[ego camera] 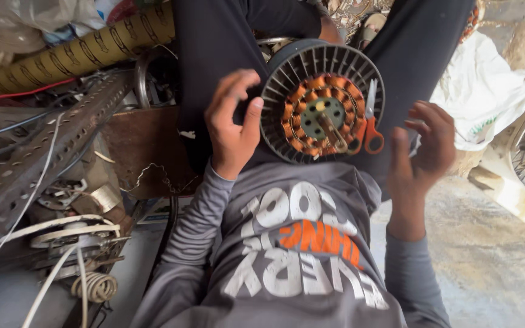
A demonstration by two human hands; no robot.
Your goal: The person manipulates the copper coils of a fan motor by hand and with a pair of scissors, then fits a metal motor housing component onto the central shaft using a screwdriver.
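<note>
A cluttered workshop floor, scrap metal piled along the left of the frame. In the upper middle a round motor stator (322, 102) with dark fins and orange copper windings rests on the person's lap, a pair of orange-handled scissors (370, 124) lying across its right side. The left hand (232, 124) cups the stator's left rim, fingers curled (thumb against the fins). The right hand (423, 149) hovers just right of it, fingers spread and holding nothing. Further left lie a perforated steel angle bar (44, 158) and a coil of white cord (95, 285).
</note>
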